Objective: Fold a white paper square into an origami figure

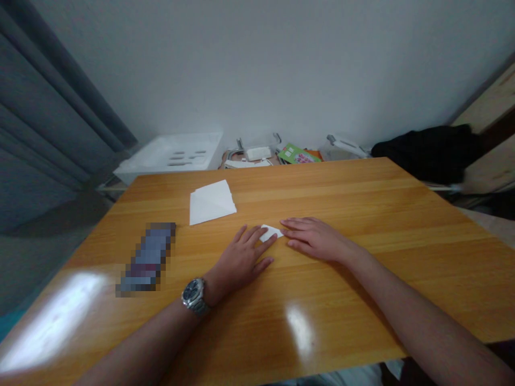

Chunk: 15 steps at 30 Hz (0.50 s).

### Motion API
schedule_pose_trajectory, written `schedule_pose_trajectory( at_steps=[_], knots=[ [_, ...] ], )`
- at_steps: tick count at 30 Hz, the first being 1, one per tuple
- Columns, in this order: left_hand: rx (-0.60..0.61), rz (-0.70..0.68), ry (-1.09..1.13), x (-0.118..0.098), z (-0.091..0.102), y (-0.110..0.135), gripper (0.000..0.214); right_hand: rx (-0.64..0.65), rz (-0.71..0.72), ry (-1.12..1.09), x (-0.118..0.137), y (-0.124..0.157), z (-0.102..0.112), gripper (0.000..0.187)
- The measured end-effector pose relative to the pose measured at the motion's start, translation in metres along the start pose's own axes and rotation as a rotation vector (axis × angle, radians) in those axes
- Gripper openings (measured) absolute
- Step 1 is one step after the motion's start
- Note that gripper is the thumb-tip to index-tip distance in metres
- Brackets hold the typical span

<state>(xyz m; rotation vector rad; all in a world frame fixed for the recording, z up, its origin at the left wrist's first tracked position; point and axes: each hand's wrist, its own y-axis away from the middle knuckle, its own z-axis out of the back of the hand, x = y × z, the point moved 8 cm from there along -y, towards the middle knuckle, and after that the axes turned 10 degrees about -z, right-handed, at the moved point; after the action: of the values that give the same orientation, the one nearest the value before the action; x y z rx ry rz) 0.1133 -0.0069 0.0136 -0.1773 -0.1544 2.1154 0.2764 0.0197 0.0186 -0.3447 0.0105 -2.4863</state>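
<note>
A small folded piece of white paper (270, 232) lies flat on the wooden table between my hands. My left hand (244, 256), with a metal watch (195, 294) on its wrist, rests on the paper's left part, fingers spread. From the right, my right hand (311, 237) lies palm down with fingers stretched out, its fingertips at the paper's right corner. Farther back on the left are larger white paper sheets (212, 202), apart from both hands.
A pixelated, phone-like flat object (148, 257) lies on the table (341, 193) at the left. Behind the far edge are a white tray (173, 153), a green booklet (300, 154), cables and black cloth (430, 153). A grey curtain hangs at the left.
</note>
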Motion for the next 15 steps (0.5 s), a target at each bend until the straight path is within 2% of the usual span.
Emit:
schedule_pose_trajectory(
  at_steps=[15],
  knots=[
    [-0.006, 0.013, 0.025, 0.004, -0.002, 0.000, 0.054, 0.062, -0.047, -0.007, 0.016, 0.003, -0.023, 0.075]
  ],
)
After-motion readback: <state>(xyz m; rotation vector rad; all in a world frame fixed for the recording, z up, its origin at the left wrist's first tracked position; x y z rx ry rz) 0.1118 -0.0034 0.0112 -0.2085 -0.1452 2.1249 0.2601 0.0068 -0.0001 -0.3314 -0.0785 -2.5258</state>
